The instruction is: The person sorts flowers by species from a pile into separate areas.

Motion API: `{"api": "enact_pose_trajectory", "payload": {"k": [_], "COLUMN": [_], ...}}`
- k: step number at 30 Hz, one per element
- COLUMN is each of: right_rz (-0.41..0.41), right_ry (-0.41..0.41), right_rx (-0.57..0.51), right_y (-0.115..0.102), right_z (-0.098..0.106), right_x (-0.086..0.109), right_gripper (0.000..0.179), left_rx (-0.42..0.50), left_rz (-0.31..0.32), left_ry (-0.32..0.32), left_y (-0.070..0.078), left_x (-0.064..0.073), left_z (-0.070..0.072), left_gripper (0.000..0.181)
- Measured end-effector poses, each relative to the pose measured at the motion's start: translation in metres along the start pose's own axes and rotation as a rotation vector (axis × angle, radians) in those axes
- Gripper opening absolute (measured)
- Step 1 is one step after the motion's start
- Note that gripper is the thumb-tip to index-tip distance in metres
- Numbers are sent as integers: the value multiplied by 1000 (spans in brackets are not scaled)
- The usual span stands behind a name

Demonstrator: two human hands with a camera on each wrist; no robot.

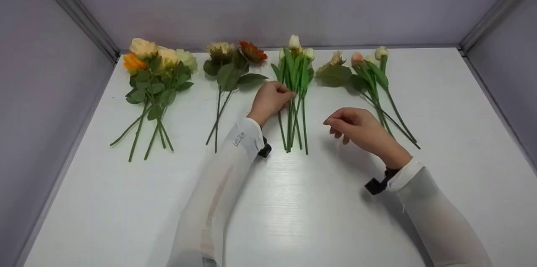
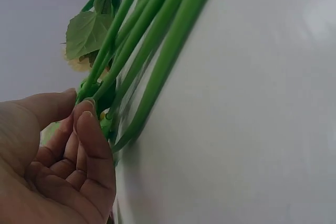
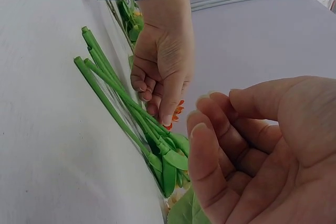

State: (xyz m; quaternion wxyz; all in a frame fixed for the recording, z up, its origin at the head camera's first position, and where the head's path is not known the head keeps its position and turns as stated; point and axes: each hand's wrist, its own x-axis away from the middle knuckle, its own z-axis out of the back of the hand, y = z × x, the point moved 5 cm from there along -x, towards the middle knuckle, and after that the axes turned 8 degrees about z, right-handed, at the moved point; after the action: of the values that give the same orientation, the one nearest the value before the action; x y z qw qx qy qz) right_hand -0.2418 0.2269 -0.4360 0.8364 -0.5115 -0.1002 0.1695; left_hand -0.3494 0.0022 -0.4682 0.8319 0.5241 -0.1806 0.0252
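A bunch of white tulips [image 1: 304, 78] with green leaves lies at the middle of the white table, its stems toward me. My left hand [image 1: 272, 101] is at the upper stems, and in the left wrist view its thumb and forefinger pinch a green tulip stem [image 2: 122, 43]. Other stems of the bunch run close beside those fingers. Apart from the flowers, my right hand [image 1: 356, 128] hovers over the table to the right, fingers loosely curled, nothing held. The right wrist view shows this hand [image 3: 247, 150] in front, with the tulip stems [image 3: 113, 90] beyond.
Peach and orange flowers [image 1: 155, 59] lie at the far left. Between them and the tulips are a cream flower [image 1: 221, 52] and a rust-orange flower [image 1: 253, 52]. Right of the tulips lie more tulips [image 1: 381, 53] and a beige rose [image 1: 333, 69]. Grey panels [image 1: 268, 2] wall the table.
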Motion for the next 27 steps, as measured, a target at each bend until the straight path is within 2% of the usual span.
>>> {"api": "enact_pose_trajectory", "payload": {"k": [9,13,15,17,21,24,27], "right_rz": [-17,-23,-21,-29,-67,-132,-220], "right_ry": [4,11,21,33,77,137,192], "right_rx": [3,3,13,33,108,179,242], "right_y": [-2,-2,1,4,14,25,38], "right_z": [1,3,6,12,33,57,82], "right_x": [1,1,0,0,1,5,13], "right_gripper": [34,36,37,38,43,47,53], "left_rx": [-42,-25,-23,-33,-90,-171,-299], "left_rz": [9,15,-1,-44,-184,-292,-416], "left_ry": [6,9,9,13,7,-19,-65], "left_y": [-5,-4,-1,4,15,22,29], "left_x": [-3,1,4,10,27,45,63], "left_z": [2,5,6,7,1,-10,-27], "left_gripper": [13,16,18,20,27,33,38]}}
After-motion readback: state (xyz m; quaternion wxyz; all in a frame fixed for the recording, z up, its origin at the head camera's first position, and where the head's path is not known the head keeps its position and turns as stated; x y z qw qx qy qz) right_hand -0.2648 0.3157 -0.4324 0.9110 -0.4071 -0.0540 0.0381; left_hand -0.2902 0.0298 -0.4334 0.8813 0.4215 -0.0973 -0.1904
